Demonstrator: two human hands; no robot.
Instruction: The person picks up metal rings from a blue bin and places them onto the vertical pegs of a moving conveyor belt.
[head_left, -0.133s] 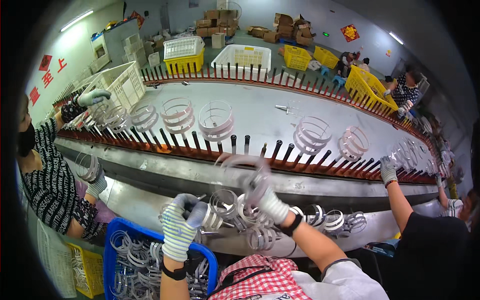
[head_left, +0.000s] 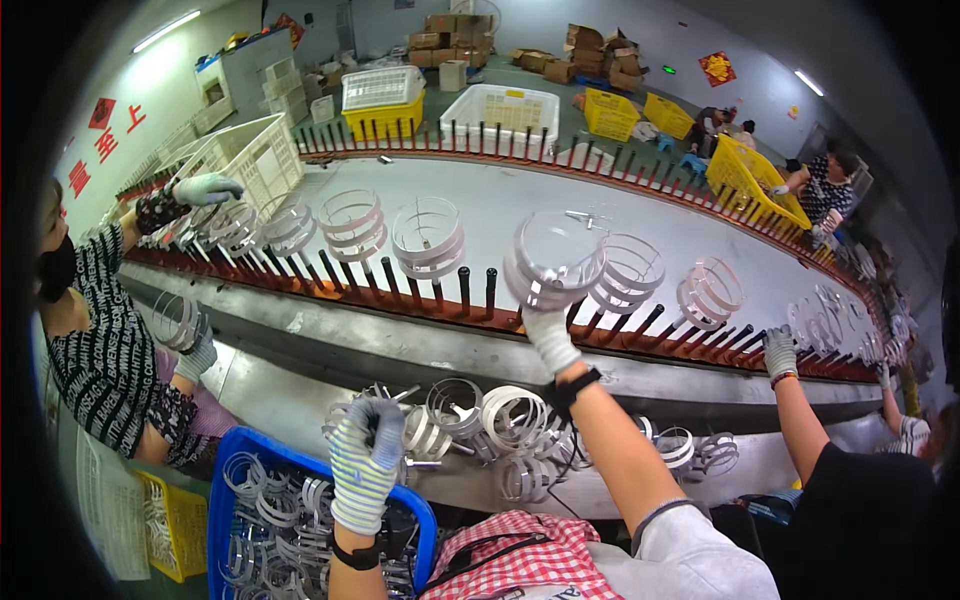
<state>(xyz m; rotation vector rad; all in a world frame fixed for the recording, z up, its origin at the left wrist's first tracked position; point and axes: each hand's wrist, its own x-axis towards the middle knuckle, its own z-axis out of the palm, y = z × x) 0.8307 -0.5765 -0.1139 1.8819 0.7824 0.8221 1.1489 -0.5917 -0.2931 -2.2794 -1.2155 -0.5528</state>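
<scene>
My right hand (head_left: pixel 549 340), in a pale knit glove, is closed around the lower part of a ringed metal frame (head_left: pixel 553 292). It holds the frame up at the near row of dark upright posts (head_left: pixel 464 290). The frame overlaps another ringed frame (head_left: pixel 627 272) just to its right. My left hand (head_left: pixel 366 465), in a striped glove, is held over the edge of a blue crate (head_left: pixel 427 520) with its fingers curled. Whether something is pinched in those fingers is hidden. Beside it on the metal ledge lies a pile of ringed frames (head_left: pixel 513 418).
Inside the blue crate are many curved metal pieces (head_left: pixel 275 510). A co-worker on the left holds a ringed frame (head_left: pixel 176 320); another person's gloved hand (head_left: pixel 780 353) touches the posts at right. White (head_left: pixel 500 112) and yellow crates (head_left: pixel 384 120) stand beyond the grey table (head_left: pixel 480 200).
My right hand has moved up and away from the pile to the post row, carrying the ringed frame. My left hand stays near the crate, with a slight shift.
</scene>
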